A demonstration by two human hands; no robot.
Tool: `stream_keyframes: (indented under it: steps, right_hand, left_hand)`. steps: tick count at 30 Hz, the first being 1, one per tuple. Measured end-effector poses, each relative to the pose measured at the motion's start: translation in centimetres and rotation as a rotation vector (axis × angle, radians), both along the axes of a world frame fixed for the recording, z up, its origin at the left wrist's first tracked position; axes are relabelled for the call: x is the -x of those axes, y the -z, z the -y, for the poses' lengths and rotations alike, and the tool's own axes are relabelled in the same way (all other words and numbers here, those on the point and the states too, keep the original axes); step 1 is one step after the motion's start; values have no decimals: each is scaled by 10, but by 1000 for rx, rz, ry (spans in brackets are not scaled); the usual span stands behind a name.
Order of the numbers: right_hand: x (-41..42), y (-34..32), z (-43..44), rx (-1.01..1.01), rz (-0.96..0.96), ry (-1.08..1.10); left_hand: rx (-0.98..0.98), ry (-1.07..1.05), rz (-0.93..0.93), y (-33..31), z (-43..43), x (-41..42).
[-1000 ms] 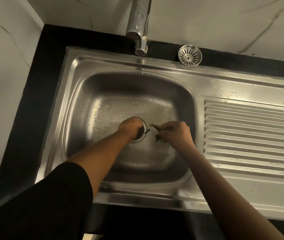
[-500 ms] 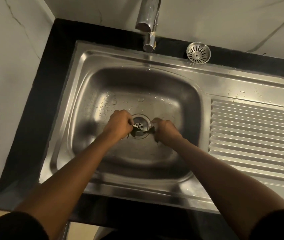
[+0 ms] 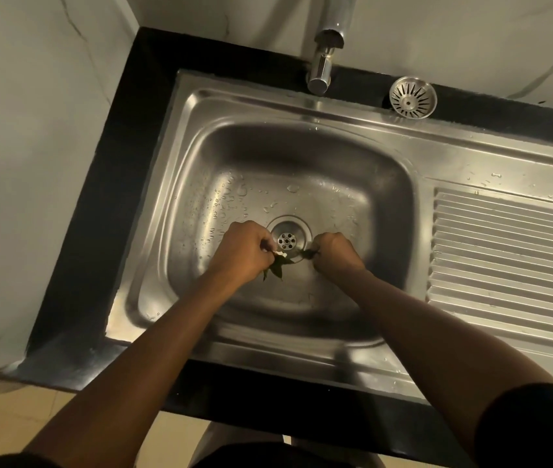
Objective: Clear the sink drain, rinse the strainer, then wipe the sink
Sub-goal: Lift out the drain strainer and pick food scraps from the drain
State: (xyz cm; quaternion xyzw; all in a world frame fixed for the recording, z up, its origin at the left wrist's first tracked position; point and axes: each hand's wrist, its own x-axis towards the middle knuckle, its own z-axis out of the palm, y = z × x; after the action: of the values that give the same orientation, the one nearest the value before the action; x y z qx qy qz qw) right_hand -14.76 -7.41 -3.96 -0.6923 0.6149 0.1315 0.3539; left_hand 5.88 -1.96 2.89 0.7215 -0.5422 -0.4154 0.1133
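Both hands have drawn a little apart since half a second ago. Now the left hand (image 3: 241, 253) has its grip clamped on dark leaves (image 3: 277, 265), the right hand (image 3: 334, 253) on another scrap (image 3: 309, 254), uncovering the drain (image 3: 288, 239). Meanwhile the strainer (image 3: 412, 97) waits on the surface (image 3: 504, 113) behind the sink (image 3: 302, 109), probably to keep the drain reachable.

Black short sleeves (image 3: 535, 430) above bare forearms (image 3: 413, 319)

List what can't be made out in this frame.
- Head view: how much debris each fist holds; left hand and right hand close over it.
- Head view: tap top, cut off by the upper edge.
- Head view: anything below the drain holes, too dark.
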Motion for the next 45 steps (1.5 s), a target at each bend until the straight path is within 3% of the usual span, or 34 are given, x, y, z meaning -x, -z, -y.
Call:
stream_keyframes:
  steps: [4, 7, 13, 17, 23, 27, 36, 45]
  right_hand:
    - [0, 1, 0, -23, -5, 50]
    - [7, 1, 0, -74, 52, 228]
    - [16, -37, -12, -65, 464, 721]
    - [13, -76, -31, -57, 730, 828]
    - [6, -130, -73, -98, 931, 753]
    - [4, -156, -95, -120, 1005, 709]
    - [-15, -182, -141, -144, 1021, 365]
    - [-94, -185, -212, -192, 935, 123]
  left_hand:
    - [2, 4, 2, -4, -8, -7]
    - [25, -2, -23, -11, -14, -13]
    - [88, -64, -80, -31, -22, -21]
    - [151, -116, -136, -47, -29, -23]
    - [205, -346, -372, -77, -54, -17]
    - [261, -449, -415, -89, -85, -9]
    - [422, -623, -345, -108, -183, -2]
    - [478, -889, -207, -113, -297, -43]
